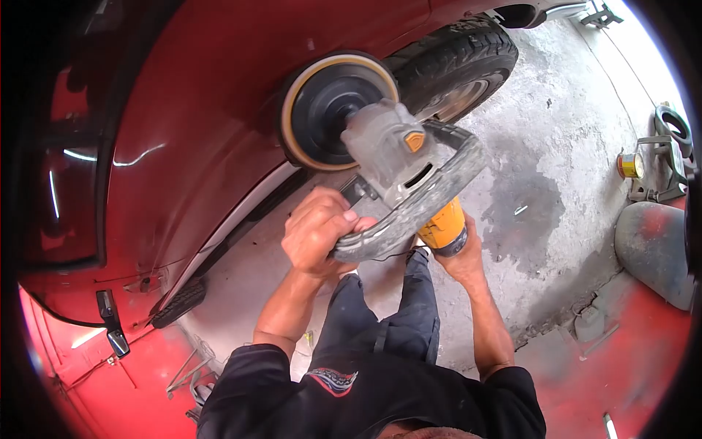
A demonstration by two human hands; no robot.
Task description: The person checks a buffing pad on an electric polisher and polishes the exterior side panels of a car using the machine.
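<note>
A rotary polisher (387,143) with a grey head and a yellow body is held in both hands. My left hand (318,228) is wrapped round the left side of its curved grey handle (424,208). Behind the yellow body, my right hand (466,256) grips the rear of the machine; some of its fingers are hidden. The round polishing pad (303,139), dark with a pale and orange rim, is against or very close to the red car panel (212,95); contact cannot be made out. The pad's backing looks smeared, as if spinning.
Right of the pad is the car's wheel (457,73). A side mirror (111,322) juts out at lower left. On the floor (578,146) at the right are a yellow can (629,166), a metal stand (665,172) and a grey rounded panel (651,252).
</note>
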